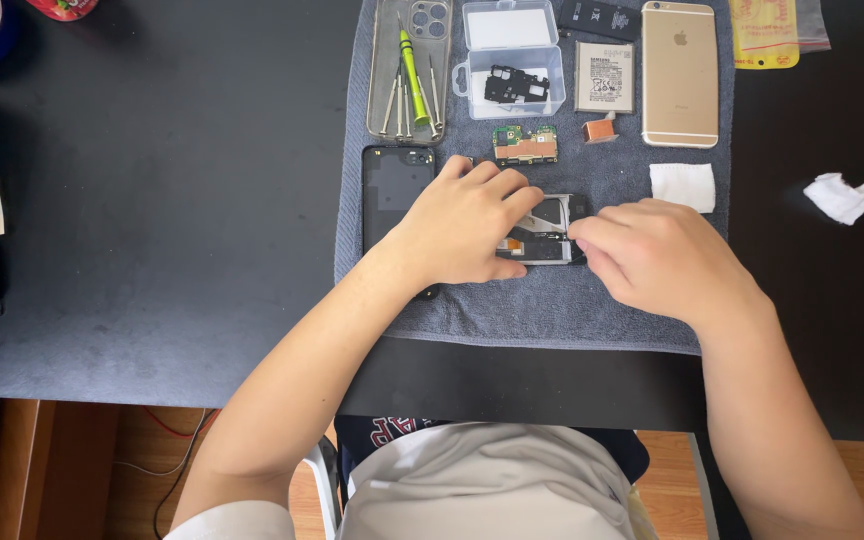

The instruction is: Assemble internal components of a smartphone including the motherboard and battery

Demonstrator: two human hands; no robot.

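Observation:
My left hand [464,225] rests on an opened phone body [545,232] lying on a grey towel [552,300], its fingers curled over the frame's left part and pressing it down. My right hand [662,255] comes in from the right, fingertips pinched at the frame's right edge; what they hold is hidden. A black back cover [392,190] lies just left of my left hand, partly under the wrist.
On the towel behind: a clear case [384,60] holding a green screwdriver [413,65] and several bits, a clear plastic box [512,55], a circuit board [525,145], a battery [604,77], a gold phone [680,72], a white wipe [682,186]. Crumpled tissue [840,196] lies at right on the black table [152,200].

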